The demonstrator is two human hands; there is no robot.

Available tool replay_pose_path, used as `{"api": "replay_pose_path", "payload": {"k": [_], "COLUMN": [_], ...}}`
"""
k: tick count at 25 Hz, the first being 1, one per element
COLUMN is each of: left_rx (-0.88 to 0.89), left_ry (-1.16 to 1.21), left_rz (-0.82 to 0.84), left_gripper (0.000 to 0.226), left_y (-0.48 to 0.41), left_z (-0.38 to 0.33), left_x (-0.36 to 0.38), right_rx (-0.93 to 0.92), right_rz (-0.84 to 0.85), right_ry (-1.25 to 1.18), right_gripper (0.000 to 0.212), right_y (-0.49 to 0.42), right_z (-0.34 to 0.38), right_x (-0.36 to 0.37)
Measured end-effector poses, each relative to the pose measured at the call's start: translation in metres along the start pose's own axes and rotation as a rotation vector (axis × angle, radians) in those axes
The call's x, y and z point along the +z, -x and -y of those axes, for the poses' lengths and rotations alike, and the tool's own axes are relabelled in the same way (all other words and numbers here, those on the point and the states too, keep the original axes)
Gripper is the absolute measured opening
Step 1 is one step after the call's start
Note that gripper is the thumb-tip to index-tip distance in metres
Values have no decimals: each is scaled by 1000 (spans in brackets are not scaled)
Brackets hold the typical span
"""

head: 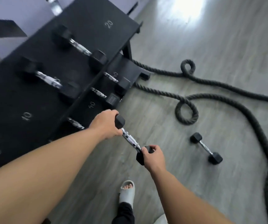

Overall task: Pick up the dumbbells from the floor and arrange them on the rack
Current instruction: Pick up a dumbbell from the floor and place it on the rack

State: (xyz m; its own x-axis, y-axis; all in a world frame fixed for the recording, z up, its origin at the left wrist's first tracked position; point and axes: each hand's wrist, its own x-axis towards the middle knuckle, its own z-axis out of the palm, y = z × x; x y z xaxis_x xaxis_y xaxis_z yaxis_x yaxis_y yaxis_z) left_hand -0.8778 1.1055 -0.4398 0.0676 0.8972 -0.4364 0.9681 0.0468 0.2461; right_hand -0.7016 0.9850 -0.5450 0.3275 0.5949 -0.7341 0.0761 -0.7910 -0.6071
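Observation:
I hold a small black hex dumbbell [130, 139] with a chrome handle in the air beside the black rack [33, 110]. My left hand [105, 123] grips its far head and my right hand [152, 156] grips its near head. Another dumbbell [206, 147] of the same kind lies on the grey floor to the right. On the rack's top shelf rest two dumbbells [79, 46] [47, 78], and painted numbers 10 and 20 mark the shelf. The lower shelf, marked 40, carries several more dumbbells [112, 97], partly hidden by the top shelf.
A thick black battle rope [227, 97] snakes in loops over the floor to the right of the rack and past the lying dumbbell. My foot in a pale slipper [127, 191] stands below the held dumbbell. A wall runs behind the rack.

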Motion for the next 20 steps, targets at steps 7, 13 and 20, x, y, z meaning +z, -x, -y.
{"api": "replay_pose_path", "payload": {"k": [7, 13, 20], "left_rx": [-95, -132, -142], "left_ry": [-69, -158, -183], "left_rz": [-207, -289, -247], "left_gripper": [84, 95, 95], "left_y": [108, 169, 171], "left_z": [70, 153, 285], "left_x": [-180, -248, -272], "right_rx": [-138, -198, -204], "right_rz": [198, 291, 308], "right_ry": [-33, -6, 88], "right_gripper": [35, 44, 44], "right_y": [134, 207, 244], "right_z": [118, 138, 151], "right_x": [69, 159, 278]}}
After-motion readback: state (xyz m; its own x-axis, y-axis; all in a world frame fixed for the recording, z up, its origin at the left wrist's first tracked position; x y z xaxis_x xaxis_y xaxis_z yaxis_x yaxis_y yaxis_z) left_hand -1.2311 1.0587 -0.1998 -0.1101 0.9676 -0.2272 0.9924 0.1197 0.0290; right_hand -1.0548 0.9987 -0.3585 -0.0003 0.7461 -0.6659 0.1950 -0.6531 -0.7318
